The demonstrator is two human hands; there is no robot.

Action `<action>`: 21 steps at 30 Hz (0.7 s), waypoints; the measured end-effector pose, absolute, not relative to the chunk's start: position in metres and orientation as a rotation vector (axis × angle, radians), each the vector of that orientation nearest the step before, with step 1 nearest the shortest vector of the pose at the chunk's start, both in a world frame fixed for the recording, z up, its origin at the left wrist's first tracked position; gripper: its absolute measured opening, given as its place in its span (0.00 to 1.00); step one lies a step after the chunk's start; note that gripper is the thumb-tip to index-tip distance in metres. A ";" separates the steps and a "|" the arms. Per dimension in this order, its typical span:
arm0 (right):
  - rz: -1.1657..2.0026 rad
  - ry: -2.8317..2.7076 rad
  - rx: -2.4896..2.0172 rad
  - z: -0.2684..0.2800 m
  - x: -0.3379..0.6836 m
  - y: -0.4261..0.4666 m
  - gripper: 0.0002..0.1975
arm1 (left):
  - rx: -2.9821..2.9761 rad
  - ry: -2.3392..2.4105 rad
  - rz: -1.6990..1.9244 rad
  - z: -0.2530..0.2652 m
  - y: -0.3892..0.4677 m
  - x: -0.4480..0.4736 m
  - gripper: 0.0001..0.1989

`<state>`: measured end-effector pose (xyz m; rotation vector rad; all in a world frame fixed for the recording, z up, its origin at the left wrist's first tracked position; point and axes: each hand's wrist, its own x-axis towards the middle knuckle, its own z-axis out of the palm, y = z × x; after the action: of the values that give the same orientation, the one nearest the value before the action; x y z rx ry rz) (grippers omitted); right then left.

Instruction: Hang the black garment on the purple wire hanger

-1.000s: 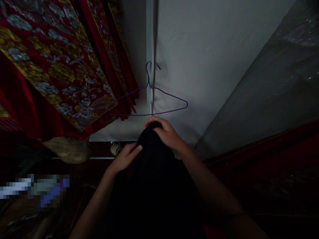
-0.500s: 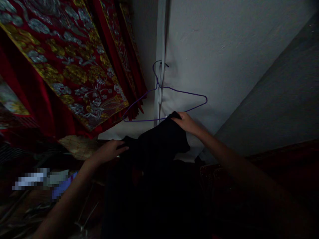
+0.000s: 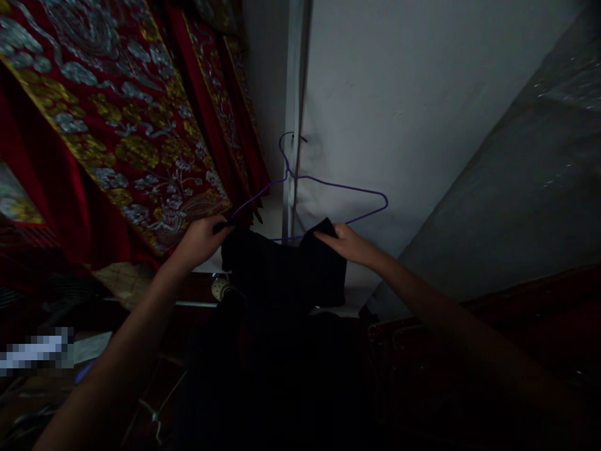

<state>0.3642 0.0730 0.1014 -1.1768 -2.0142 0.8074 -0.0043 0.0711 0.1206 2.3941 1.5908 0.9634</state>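
A black garment [image 3: 282, 269] stretches between my two hands; its exact kind is lost in the dark. At its upper left corner, my left hand [image 3: 201, 241] pinches the cloth between thumb and fingers. My right hand [image 3: 350, 243] grips the upper right corner the same way. Just behind the cloth, a purple wire hanger [image 3: 338, 185] hangs by its hook at a pale vertical strip [image 3: 292, 81] on the wall. The garment's top edge hides part of the hanger's lower bar. Lower down, the black cloth merges into shadow.
Red cloth with gold and silver embroidery [image 3: 141, 125] hangs at the left. A grey wall [image 3: 399, 94] fills the upper right, beside a shiny grey sheet [image 3: 507, 181]. A round perforated object [image 3: 220, 288] and knotted white cord [image 3: 154, 414] lie low left.
My left hand has risen and moved left with its corner of the garment, so the top edge is now more level and spread. My right hand has barely moved.
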 end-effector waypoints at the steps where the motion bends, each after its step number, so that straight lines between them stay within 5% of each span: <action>1: 0.782 -2.002 -1.190 0.102 0.365 0.073 0.20 | 2.406 1.610 0.932 0.119 0.069 -0.006 0.16; 7: 0.711 -2.031 -1.178 0.106 0.368 0.072 0.18 | 2.440 1.747 0.517 0.107 0.050 -0.026 0.16; 21: 0.599 -2.095 -1.169 0.103 0.368 0.070 0.16 | 2.129 1.534 0.424 0.105 0.057 -0.032 0.24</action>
<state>0.3683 0.0703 0.1028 -1.1691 -2.0952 0.5993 -0.0317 0.0575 0.1052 2.1290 1.5335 0.4242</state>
